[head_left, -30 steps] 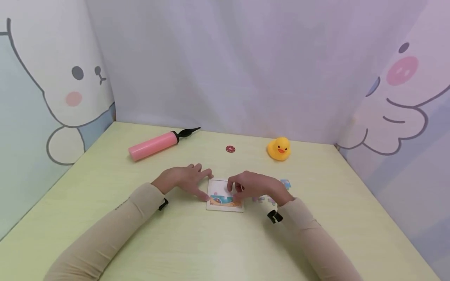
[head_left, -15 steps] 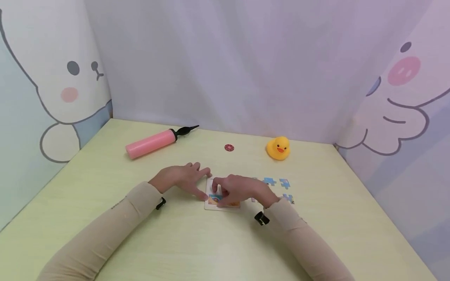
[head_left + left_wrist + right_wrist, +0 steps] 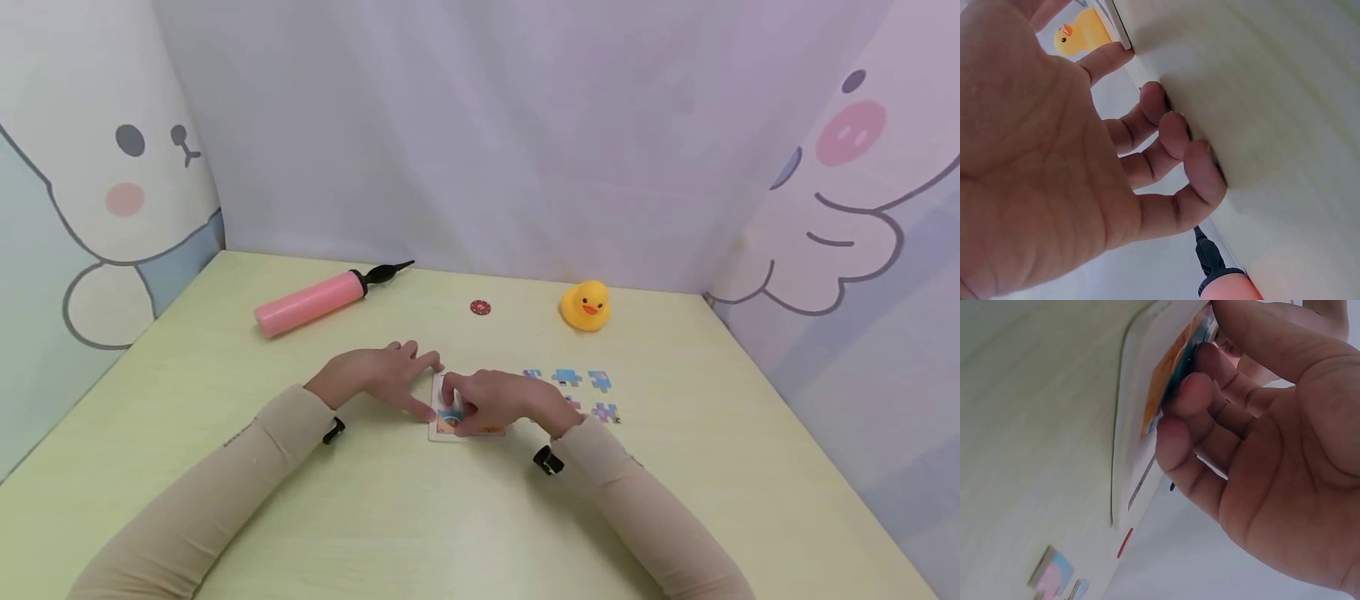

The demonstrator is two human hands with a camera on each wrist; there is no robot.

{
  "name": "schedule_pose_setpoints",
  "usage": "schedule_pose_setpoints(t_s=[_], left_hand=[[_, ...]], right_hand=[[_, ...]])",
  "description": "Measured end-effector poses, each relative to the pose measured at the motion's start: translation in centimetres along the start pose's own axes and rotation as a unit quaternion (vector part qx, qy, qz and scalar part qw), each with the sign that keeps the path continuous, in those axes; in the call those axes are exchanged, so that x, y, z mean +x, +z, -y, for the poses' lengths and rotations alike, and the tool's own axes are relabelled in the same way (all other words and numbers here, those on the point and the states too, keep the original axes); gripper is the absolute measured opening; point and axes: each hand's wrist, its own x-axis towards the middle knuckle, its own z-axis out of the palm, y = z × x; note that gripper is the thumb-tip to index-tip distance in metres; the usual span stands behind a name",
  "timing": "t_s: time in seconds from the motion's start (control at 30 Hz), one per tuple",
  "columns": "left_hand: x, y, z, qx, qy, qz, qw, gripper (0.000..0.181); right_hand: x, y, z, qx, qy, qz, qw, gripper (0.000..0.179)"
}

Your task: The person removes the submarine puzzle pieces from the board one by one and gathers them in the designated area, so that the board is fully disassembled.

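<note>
A small white-framed jigsaw tray [image 3: 433,437] lies flat on the table, a strip of orange and teal picture [image 3: 448,421] along its near side. My left hand [image 3: 382,375] spreads at the tray's left edge, thumb and index fingertip right at the frame; its other fingers rest loosely bent on the tabletop in the left wrist view. Over the tray, my right hand [image 3: 495,396] has bent fingers, their tips down at the picture. The right wrist view shows these fingertips [image 3: 1192,394] along the teal part. I cannot tell whether thumb and index pinch a piece.
Several loose jigsaw pieces [image 3: 566,377] lie right of the tray, some partly hidden by the right hand. Farther back are a pink hand pump [image 3: 311,305] with a black nozzle, a red poker chip [image 3: 481,307] and a yellow rubber duck [image 3: 587,307]. A curtain [image 3: 480,142] hangs behind.
My right hand has slid left across the tray, uncovering loose pieces on the right, and now stays over the left part of the picture. The left hand keeps its place at the frame.
</note>
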Motion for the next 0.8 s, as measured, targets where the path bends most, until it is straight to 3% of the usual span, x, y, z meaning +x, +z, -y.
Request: schedule_pose_setpoints(t_s=[0.3,0.57,0.8], left_hand=[[-0.2,0.0,0.2,0.003,0.005,-0.003,1.0000,0.073],[-0.3,0.0,0.1,-0.003,0.004,-0.003,1.0000,0.070],[-0.6,0.0,-0.1,0.000,-0.003,-0.005,1.0000,0.074]], right_hand=[[0.0,0.0,0.1,0.010,-0.031,-0.003,0.9995,0.035],[0.2,0.0,0.1,0.035,-0.091,-0.017,0.9951,0.013],[-1.2,-0.8,-0.5,0.036,-0.068,-0.028,0.9966,0.008]])
